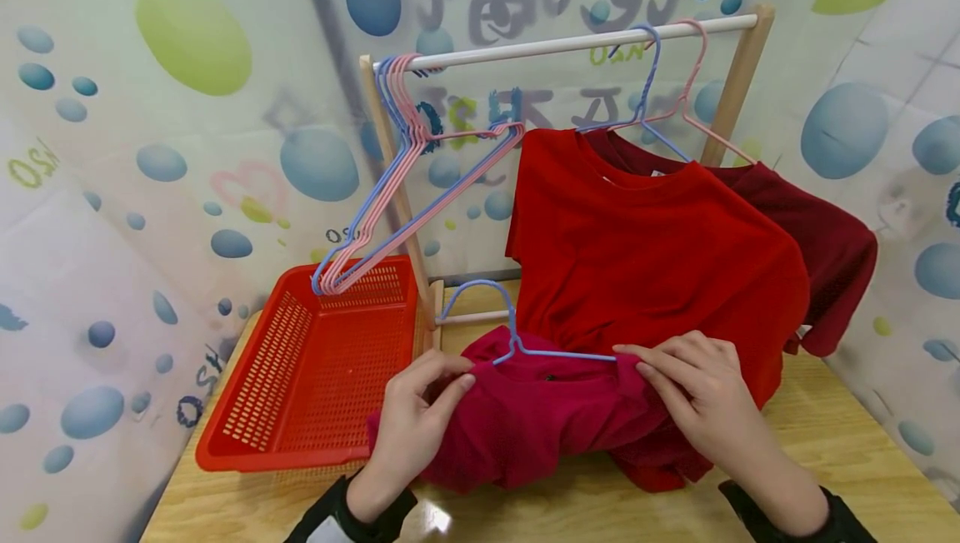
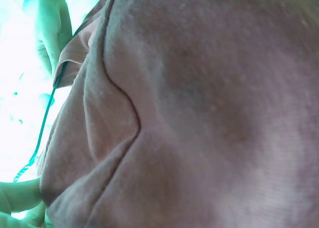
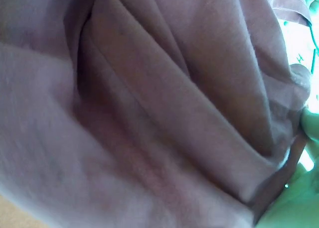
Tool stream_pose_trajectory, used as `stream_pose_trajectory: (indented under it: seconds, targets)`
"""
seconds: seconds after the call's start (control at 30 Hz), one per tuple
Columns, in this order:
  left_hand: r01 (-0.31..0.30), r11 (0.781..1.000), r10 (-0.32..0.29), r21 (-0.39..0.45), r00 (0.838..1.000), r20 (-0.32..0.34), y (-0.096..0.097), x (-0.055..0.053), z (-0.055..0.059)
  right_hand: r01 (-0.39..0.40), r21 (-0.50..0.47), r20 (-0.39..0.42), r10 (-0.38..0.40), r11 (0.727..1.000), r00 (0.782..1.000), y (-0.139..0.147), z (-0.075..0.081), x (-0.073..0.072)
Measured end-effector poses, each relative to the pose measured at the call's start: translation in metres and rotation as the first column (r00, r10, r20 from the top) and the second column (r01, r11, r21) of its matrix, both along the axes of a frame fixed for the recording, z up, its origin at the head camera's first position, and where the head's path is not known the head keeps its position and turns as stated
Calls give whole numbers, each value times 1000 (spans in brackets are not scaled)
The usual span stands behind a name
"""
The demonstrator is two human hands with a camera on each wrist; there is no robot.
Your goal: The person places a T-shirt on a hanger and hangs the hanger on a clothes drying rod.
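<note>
A magenta T-shirt [image 1: 517, 435] is held up by both hands above the table. Inside its neckline sits a blue hanger [image 1: 566, 354], whose hook points up and to the left; the ends of its arms are hidden under the cloth. My left hand [image 1: 416, 418] pinches the shirt at the left shoulder between thumb and forefinger. At the other shoulder my right hand [image 1: 701, 393] pinches the cloth beside the neckline, fingertips close to the hanger's arm. Cloth [image 2: 199, 113] fills most of the left wrist view, and folds of the shirt [image 3: 164, 108] fill the right one.
Behind stands a rack with a white rail [image 1: 555, 47]. Several blue and pink hangers [image 1: 405, 185] hang at its left end. A red T-shirt [image 1: 652, 251] and a dark red one [image 1: 817, 235] hang at the right. A red plastic basket [image 1: 243, 451] stands on the wooden table [image 1: 840, 460].
</note>
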State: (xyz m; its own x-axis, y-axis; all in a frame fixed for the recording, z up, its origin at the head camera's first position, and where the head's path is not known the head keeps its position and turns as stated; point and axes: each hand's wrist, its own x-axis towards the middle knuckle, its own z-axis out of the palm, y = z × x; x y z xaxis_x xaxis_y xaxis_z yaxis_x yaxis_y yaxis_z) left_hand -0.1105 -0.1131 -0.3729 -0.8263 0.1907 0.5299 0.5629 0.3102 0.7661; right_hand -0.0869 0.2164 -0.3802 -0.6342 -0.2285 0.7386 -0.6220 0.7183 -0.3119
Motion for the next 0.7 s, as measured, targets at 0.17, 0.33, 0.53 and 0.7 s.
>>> stream_pose_trajectory:
  seconds: [0.17, 0.33, 0.53, 0.7]
  targets:
    - [15, 1000, -15, 3, 1000, -10, 2, 0, -1, -22, -3, -27, 22, 1000, 999, -4, 0, -2]
    - [19, 1000, -19, 4, 1000, -18, 3, 0, -1, -27, -9, -38, 27, 1000, 999, -6, 2, -3]
    - [22, 1000, -22, -3, 1000, -16, 3, 0, -1, -42, -12, -18, 42, 999, 999, -13, 1, -3]
    - [27, 1000, -27, -7, 1000, -10, 5, 1, -1, -58, -8, -12, 58, 998, 998, -21, -1, -4]
